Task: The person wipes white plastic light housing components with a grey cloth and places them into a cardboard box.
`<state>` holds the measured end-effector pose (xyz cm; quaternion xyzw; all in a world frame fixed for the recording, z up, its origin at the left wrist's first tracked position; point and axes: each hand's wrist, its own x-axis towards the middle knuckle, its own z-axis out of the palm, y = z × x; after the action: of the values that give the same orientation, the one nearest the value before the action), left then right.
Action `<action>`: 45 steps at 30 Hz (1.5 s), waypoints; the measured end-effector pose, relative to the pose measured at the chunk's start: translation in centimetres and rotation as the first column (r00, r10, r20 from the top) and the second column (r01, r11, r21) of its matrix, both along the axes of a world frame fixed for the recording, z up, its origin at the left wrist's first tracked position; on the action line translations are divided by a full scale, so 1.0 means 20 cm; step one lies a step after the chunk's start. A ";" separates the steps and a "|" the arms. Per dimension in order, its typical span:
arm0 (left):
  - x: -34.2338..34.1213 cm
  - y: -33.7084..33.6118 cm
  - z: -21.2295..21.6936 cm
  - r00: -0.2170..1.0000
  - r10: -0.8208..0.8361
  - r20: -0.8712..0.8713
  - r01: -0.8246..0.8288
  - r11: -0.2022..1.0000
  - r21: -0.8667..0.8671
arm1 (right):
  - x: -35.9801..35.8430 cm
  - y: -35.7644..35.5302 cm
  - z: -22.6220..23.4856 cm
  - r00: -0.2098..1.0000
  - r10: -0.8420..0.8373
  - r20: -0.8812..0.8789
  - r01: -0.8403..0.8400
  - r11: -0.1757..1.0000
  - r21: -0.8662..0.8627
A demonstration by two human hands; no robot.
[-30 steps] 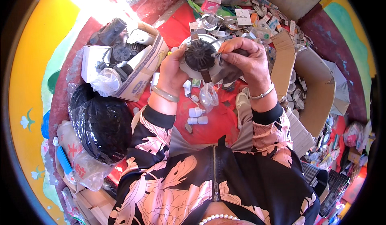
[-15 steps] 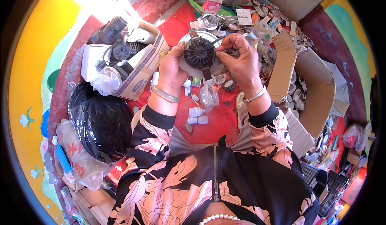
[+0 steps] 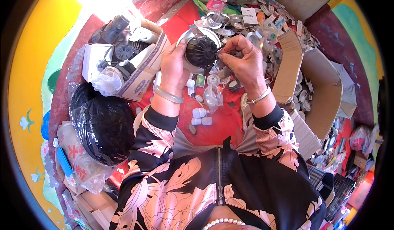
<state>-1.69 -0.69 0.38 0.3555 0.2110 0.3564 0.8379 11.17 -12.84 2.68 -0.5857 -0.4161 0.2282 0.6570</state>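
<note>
A recessed downlight (image 3: 199,52) with a black finned heat sink, a white round rim and brown spring clips is held up in front of me. My left hand (image 3: 174,67) grips its rim from the left, thumb on the near side. Beside the heat sink, my right hand (image 3: 246,61) pinches a short black cable (image 3: 221,48) that comes from the lamp. The cable's end is hidden by the fingers. Below the lamp, a clear plastic bag (image 3: 213,97) and small white lamp bases (image 3: 201,117) lie on a red cloth (image 3: 223,131).
At the left stands a carton (image 3: 141,76) of black and white lamp parts, with a black plastic bag (image 3: 102,125) nearer me. An open cardboard box (image 3: 326,94) holding round white pieces is on the right. Mixed small parts (image 3: 279,22) are heaped along the back wall.
The downlight has tilted, so its heat sink now points more to the right, towards my right hand. Both hands keep nearly the same places.
</note>
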 end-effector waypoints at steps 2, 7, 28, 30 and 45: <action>-0.01 0.03 -0.04 0.998 -0.057 0.039 0.059 0.997 -0.056 | 0.01 -0.02 0.06 0.947 0.112 -0.302 -0.107 0.994 0.033; 0.02 0.03 -0.09 0.989 -0.116 0.090 0.136 0.954 -0.266 | 0.09 -0.05 0.08 0.754 0.333 -0.566 -0.137 0.922 0.361; -0.02 0.09 -0.16 0.839 -0.235 0.491 0.405 0.873 -0.273 | -0.07 0.00 0.06 0.992 -0.080 -0.094 0.080 0.997 -0.012; -0.02 0.06 -0.13 0.892 -0.217 0.396 0.311 0.931 -0.191 | -0.08 0.00 0.07 0.992 -0.125 -0.028 0.122 0.990 -0.068; 0.03 0.02 -0.13 0.992 -0.051 0.117 0.087 0.941 -0.328 | 0.11 -0.05 0.07 0.691 0.198 -0.696 -0.144 0.980 0.136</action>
<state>-1.03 -0.37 -2.29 0.1971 0.2105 0.3044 0.9079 13.47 -13.76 3.98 -0.3888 -0.1938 0.4798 0.7623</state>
